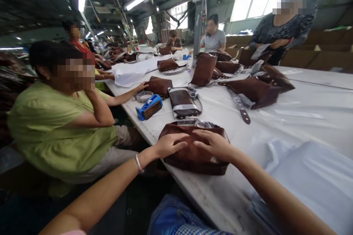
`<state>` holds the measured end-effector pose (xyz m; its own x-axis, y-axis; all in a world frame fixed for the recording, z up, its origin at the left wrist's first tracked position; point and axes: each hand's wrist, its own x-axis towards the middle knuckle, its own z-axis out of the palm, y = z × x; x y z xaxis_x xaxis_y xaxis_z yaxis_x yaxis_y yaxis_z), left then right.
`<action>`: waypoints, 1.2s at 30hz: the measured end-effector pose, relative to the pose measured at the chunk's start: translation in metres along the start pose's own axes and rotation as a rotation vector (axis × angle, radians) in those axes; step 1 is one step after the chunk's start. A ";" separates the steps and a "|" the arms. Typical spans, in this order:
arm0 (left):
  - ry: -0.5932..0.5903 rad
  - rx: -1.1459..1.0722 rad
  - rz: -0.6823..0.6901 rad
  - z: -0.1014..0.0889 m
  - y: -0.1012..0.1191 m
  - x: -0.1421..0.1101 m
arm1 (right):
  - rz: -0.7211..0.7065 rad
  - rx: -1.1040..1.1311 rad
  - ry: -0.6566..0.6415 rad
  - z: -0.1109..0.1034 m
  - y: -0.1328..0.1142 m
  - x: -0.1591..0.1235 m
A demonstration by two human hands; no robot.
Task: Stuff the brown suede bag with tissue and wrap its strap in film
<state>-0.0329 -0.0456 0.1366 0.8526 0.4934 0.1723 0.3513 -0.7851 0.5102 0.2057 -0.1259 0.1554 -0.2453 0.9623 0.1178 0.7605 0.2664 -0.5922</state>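
A dark brown leather bag (193, 156) lies flat at the near edge of the long white table (303, 117). My left hand (169, 144) rests palm down on the bag's top left, fingers stretched out and together. My right hand (215, 143) lies flat on the bag's top right, fingers pointing left, almost meeting the left hand's fingertips. Neither hand grips anything. A bracelet sits on my left wrist. A clear plastic strip (202, 123) shows just behind the bag.
A person in a green shirt (55, 128) sits close on the left, one hand on another brown bag (159, 85). A blue tape dispenser (149, 107), a wrapped bag (183, 102) and several more brown bags with straps lie farther along. Other people work at the far end.
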 end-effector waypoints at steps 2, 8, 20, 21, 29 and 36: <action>-0.012 0.060 0.004 -0.003 0.011 -0.013 | -0.025 -0.110 -0.055 0.002 -0.007 -0.027; -0.088 0.410 -0.055 0.030 0.018 -0.018 | 0.006 -0.530 -0.043 0.045 -0.002 -0.048; 0.039 0.635 0.096 0.044 0.010 -0.026 | -0.040 -0.703 -0.010 0.054 -0.005 -0.050; 0.030 0.608 0.101 0.040 0.013 -0.027 | -0.055 -0.704 -0.030 0.049 -0.009 -0.051; -0.155 0.485 0.046 0.023 0.024 -0.049 | -0.114 -0.660 -0.106 0.031 -0.009 -0.080; 0.147 0.622 0.131 0.070 -0.008 -0.066 | -0.139 -0.814 0.170 0.081 0.024 -0.104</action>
<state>-0.0649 -0.0982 0.0621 0.8570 0.3907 0.3360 0.4444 -0.8905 -0.0979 0.2014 -0.2240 0.0645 -0.3243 0.8959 0.3037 0.9422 0.2771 0.1885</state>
